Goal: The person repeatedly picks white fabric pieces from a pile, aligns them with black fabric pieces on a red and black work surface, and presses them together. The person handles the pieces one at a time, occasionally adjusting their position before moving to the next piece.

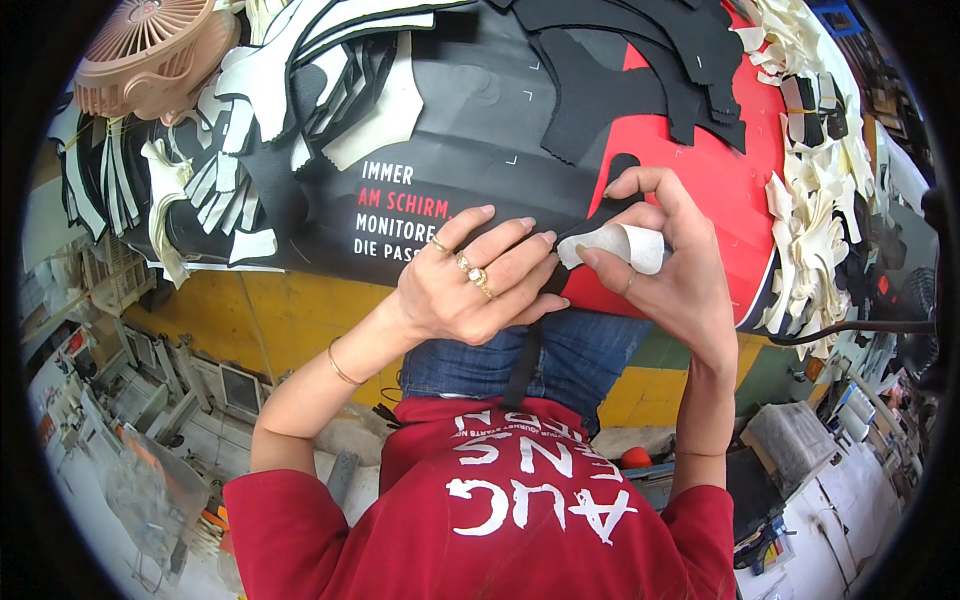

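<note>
My left hand (485, 275), with rings on its fingers, is closed on the edge of a narrow black fabric piece (572, 285) near the front edge of the table. Between thumb and fingers of my right hand (690, 255) is a curled white strip (640, 248), like a backing layer, its left end close to the left fingertips. The black piece seems to run up behind the strip; my hands hide part of it. Whether strip and piece are still joined I cannot tell.
A black and red printed sheet (470, 120) covers the table. Curved black cut pieces (600, 85) lie at the back, white-and-black pieces (385, 125) at the left, and cream scraps (805, 230) heap along the right. A pink fan (150, 60) stands far left; a black cable (860, 327) crosses at right.
</note>
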`<state>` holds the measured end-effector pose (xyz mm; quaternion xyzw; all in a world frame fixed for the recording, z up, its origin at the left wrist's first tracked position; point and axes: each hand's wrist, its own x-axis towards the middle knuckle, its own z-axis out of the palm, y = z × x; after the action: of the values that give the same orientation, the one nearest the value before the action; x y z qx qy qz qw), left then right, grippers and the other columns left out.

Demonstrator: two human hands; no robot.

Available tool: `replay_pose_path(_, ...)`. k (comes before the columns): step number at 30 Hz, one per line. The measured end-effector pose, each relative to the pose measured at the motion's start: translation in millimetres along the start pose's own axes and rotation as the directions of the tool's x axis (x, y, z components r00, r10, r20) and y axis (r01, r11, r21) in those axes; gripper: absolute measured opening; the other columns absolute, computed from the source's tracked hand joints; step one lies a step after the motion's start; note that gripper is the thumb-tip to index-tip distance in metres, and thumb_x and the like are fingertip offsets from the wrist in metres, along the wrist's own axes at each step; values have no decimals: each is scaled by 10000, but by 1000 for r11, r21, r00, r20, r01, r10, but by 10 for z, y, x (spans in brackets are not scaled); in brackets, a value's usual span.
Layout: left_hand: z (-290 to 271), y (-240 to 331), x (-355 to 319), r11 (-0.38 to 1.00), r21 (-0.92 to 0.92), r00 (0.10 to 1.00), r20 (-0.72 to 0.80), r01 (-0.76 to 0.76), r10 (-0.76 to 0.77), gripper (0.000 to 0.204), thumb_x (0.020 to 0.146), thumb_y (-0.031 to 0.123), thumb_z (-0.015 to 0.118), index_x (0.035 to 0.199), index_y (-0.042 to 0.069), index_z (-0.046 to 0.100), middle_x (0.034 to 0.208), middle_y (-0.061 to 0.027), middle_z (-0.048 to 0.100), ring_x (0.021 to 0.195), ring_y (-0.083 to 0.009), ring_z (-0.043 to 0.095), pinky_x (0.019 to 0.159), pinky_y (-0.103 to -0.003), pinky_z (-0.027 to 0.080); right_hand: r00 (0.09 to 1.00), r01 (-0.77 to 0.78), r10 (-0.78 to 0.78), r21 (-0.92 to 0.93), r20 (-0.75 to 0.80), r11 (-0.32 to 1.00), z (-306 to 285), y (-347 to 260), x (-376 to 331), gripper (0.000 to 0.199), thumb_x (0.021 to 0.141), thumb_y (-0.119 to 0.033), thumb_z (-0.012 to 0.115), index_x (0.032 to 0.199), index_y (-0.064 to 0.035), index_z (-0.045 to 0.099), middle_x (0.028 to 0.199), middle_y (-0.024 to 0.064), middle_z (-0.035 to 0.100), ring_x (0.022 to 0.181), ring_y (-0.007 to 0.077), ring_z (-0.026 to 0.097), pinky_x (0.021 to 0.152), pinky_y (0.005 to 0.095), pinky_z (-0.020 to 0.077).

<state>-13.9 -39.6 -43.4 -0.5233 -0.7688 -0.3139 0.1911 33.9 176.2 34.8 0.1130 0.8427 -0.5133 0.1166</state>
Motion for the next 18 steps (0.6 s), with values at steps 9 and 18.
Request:
replay_pose_path(9,-4,4,52,999,46,1000,30,-6,5,330,796,401,751,999,140,746,1188,-19,644,1026,-186,618,933,-375,484,996,79,-83,-88,-38,993,27,21,-10,441,770,21,791,1131,-35,543,793,35,707,755,59,639,679,219,488)
replay_pose_path(18,-28,-7,96,1000,20,994,105,17,-19,353,776,407,760,1006,140,753,1167,-19,656,1025,-179,617,909,-352,473,974,-5,-14,-81,-225,997,-51,34,-104,357,848,-41,778,1152,-10,592,739,-12,632,689,37,575,617,203,435)
